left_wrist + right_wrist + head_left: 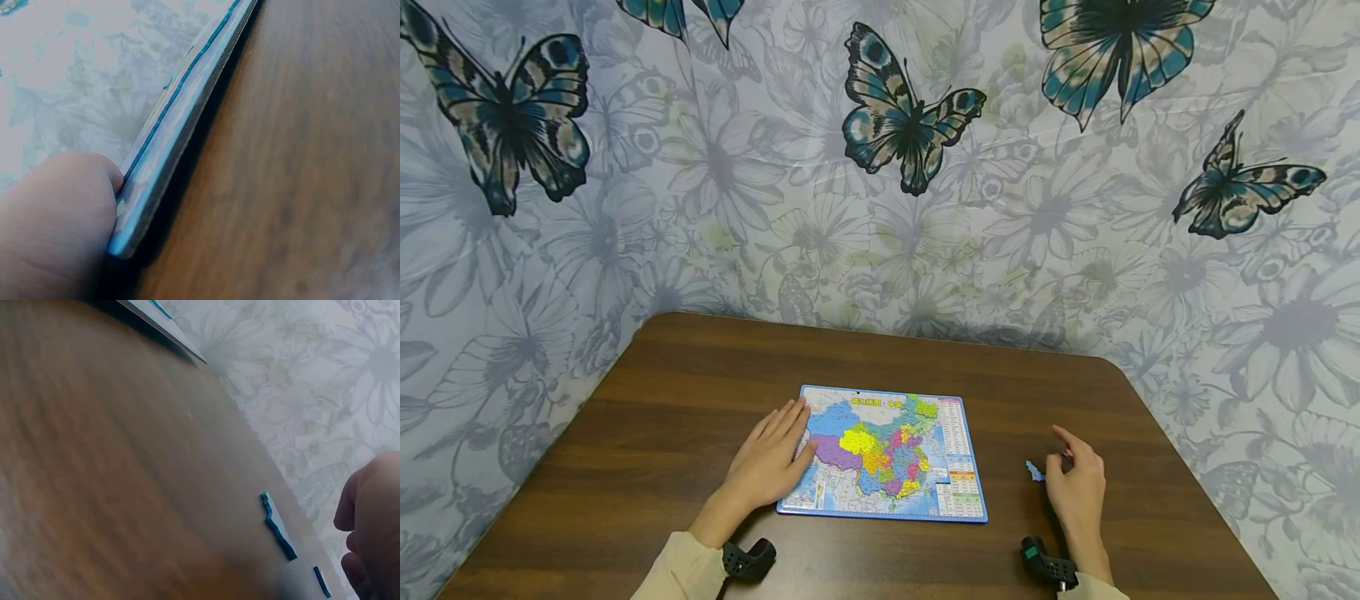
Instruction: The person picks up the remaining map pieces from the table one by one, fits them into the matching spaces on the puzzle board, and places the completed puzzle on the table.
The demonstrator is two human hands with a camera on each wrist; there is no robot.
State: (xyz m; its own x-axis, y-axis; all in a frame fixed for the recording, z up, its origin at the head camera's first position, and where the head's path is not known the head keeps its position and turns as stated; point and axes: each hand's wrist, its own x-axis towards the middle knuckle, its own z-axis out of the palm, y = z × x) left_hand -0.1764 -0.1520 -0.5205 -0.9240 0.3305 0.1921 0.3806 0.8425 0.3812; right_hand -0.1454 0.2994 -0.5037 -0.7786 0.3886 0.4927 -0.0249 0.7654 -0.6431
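Observation:
A magnetic-style map jigsaw board (880, 408) with a blue border and coloured regions lies flat on the table. My left hand (767, 458) rests over its left edge with fingers extended, and the thumb (69, 212) touches the board's edge (169, 144) in the left wrist view. My right hand (1078, 483) hovers beside a small blue puzzle piece (1035, 471). Between its bent thumb and forefinger shows a tiny pink piece (1067, 454). The right wrist view shows a larger piece (277, 525) and a smaller one (322, 582) on the tabletop, both apart from the fingers (347, 506).
The brown wooden table (625, 433) has rounded far corners and meets a wall covering (737, 250) printed with flowers and butterflies. Black devices are strapped to the left wrist (749, 560) and the right wrist (1047, 565).

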